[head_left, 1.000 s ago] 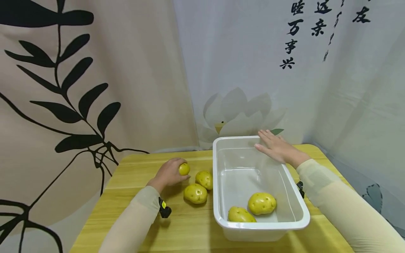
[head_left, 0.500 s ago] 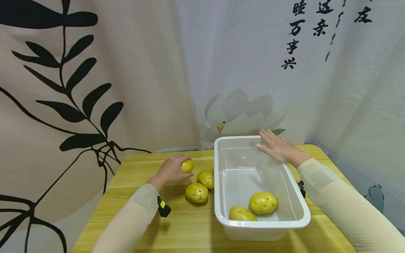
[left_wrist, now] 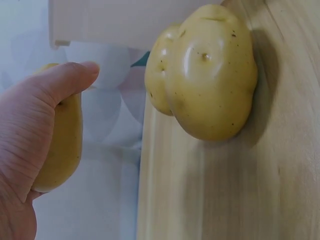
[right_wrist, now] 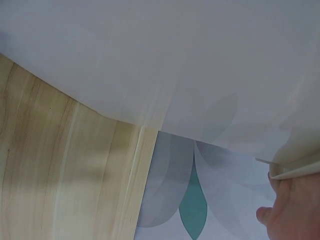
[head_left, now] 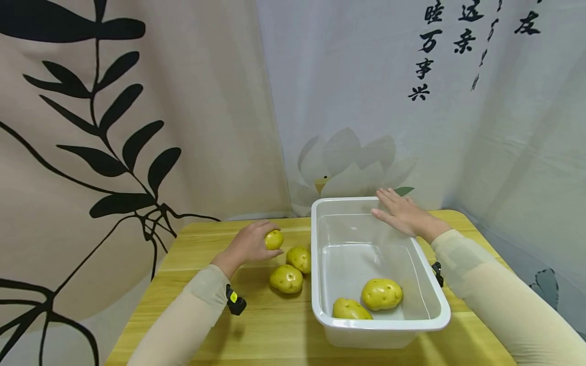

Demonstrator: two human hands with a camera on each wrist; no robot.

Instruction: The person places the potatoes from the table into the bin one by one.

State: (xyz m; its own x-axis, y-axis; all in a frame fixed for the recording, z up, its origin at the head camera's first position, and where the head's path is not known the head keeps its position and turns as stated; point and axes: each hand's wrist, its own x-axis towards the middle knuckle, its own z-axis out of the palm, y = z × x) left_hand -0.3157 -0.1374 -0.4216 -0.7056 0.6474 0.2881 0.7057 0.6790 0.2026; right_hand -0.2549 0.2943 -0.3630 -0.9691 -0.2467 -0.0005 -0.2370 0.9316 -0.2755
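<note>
While your left grip (head_left: pixel 249 245) pinches a potato (head_left: pixel 274 239) above the worktop (head_left: pixel 265 330), your right grip (head_left: pixel 404 215) rests straight-fingered on the tub rim (head_left: pixel 384 325).

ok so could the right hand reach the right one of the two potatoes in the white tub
Probably yes: the right hand rests at the far corner of the white tub, and the open top leaves that potato uncovered. It would likely need to move toward the near end.

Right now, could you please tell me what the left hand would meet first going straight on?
The left hand would probably meet the white tub first, though it may be high enough to pass above.
</note>
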